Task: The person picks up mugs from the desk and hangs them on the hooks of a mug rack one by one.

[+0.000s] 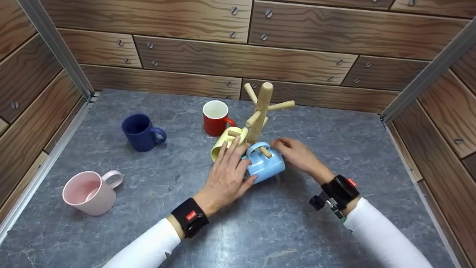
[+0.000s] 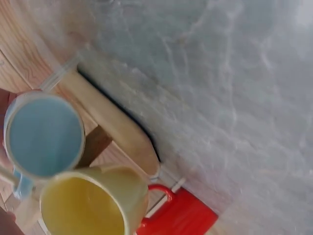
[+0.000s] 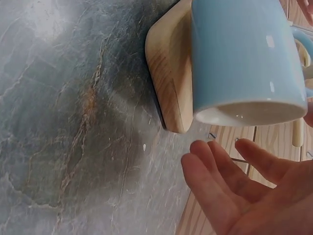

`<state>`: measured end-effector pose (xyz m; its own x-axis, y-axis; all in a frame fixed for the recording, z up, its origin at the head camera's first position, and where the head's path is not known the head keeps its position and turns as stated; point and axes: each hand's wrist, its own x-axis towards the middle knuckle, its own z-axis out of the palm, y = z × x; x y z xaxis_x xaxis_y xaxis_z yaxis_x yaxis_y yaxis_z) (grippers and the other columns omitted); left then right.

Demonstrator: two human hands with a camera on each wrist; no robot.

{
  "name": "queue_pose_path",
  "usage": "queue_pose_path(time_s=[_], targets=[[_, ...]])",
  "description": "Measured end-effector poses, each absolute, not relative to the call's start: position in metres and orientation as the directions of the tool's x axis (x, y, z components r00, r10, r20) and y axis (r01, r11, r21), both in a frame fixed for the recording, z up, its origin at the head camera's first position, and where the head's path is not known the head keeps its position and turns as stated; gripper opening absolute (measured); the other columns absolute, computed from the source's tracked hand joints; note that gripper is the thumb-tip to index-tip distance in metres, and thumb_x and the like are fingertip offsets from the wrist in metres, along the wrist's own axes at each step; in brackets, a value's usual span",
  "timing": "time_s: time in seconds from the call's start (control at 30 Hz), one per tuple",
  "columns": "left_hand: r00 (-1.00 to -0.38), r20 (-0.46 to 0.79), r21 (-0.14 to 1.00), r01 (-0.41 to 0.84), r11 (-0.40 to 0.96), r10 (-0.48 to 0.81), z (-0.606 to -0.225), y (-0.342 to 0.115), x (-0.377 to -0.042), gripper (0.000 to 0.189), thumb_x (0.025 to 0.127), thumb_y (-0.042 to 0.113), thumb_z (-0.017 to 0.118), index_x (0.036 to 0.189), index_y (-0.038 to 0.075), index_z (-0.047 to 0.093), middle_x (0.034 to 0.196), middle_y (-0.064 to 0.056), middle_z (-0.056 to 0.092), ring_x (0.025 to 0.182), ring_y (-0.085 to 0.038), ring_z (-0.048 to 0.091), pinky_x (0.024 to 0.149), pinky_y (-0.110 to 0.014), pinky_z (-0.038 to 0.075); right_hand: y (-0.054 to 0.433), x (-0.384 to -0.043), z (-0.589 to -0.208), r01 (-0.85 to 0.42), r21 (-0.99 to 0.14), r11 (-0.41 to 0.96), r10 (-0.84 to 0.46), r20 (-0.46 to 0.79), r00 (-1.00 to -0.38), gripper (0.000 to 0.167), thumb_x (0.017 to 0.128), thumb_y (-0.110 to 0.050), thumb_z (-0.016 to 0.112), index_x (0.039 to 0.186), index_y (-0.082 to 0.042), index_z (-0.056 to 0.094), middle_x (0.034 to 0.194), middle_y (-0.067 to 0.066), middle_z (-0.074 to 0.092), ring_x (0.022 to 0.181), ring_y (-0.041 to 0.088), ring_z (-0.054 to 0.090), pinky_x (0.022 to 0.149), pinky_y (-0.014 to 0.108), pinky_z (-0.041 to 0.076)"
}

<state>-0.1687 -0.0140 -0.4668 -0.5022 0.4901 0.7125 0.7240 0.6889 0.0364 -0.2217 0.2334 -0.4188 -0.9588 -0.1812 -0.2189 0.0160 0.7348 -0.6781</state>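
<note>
A light blue mug [image 1: 267, 167] lies sideways on the wooden mug tree [image 1: 260, 108], with a low peg through its handle. My left hand [image 1: 227, 175] spreads over its mouth end, the thumb at the blue mug's side and the longer fingers over a yellow mug [image 1: 219, 147]. That yellow mug hangs on a neighbouring peg, mouth outward. My right hand [image 1: 297, 154] is by the blue mug's base end; in the right wrist view its fingers [image 3: 230, 171] are loosely bent and apart from the base. Whether another fingertip touches the mug is unclear.
Behind the yellow mug stands a red mug [image 1: 215, 119], white inside. Farther left are a dark blue mug [image 1: 139, 133] and a pink mug [image 1: 91, 193], both upright on the grey tabletop [image 1: 167, 175]. Wood-patterned walls [image 1: 193, 52] enclose the back and sides.
</note>
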Motion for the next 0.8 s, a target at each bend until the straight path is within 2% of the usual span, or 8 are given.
queue_pose_path(time_s=[0.2,0.33,0.47,0.63,0.8], targets=[[-0.498,0.749,0.063,0.709,0.702,0.437,-0.452,-0.027,-0.177,0.037,0.091,0.039,0.070,0.106,0.008,0.058,0.140,-0.018,0.050,0.143,-0.041,0.037,0.116,-0.060,0.029,0.241,-0.220,-0.412,0.013,-0.673,0.739,-0.124,-0.156,-0.980,0.076,0.095,-0.068,0.044,0.144,-0.010,0.050,0.143,0.016,0.055,0.130,0.035,0.053,0.107,0.053,0.043],[-0.522,0.757,0.111,0.696,0.709,0.394,-0.442,-0.036,-0.183,0.039,0.090,0.038,0.071,0.109,0.007,0.057,0.143,-0.019,0.048,0.144,-0.040,0.035,0.118,-0.058,0.029,0.249,-0.220,-0.405,-0.018,-0.684,0.730,-0.122,-0.104,-0.987,0.069,0.098,-0.060,0.046,0.146,-0.011,0.048,0.148,0.016,0.050,0.135,0.037,0.047,0.110,0.056,0.039],[-0.527,0.774,0.152,0.694,0.704,0.351,-0.429,-0.044,-0.189,0.043,0.091,0.041,0.070,0.113,0.006,0.057,0.142,-0.020,0.047,0.142,-0.041,0.039,0.118,-0.057,0.029,0.254,-0.219,-0.396,-0.082,-0.696,0.713,-0.135,-0.021,-0.991,0.063,0.100,-0.050,0.051,0.149,-0.011,0.044,0.152,0.017,0.045,0.139,0.038,0.043,0.112,0.056,0.036],[-0.490,0.817,0.179,0.717,0.674,0.304,-0.411,-0.046,-0.193,0.055,0.091,0.046,0.069,0.128,0.009,0.053,0.139,-0.018,0.048,0.138,-0.038,0.045,0.116,-0.049,0.035,0.256,-0.219,-0.379,-0.183,-0.747,0.639,-0.121,0.137,-0.983,0.061,0.099,-0.032,0.058,0.155,-0.021,0.036,0.153,0.015,0.045,0.141,0.036,0.042,0.115,0.056,0.034],[-0.441,0.859,0.201,0.758,0.620,0.261,-0.392,-0.038,-0.195,0.057,0.090,0.047,0.069,0.132,0.011,0.055,0.136,-0.017,0.051,0.129,-0.032,0.054,0.108,-0.042,0.045,0.250,-0.217,-0.358,-0.276,-0.791,0.546,-0.083,0.277,-0.957,0.060,0.096,-0.018,0.060,0.153,-0.025,0.040,0.148,0.013,0.051,0.141,0.029,0.044,0.115,0.049,0.036]])
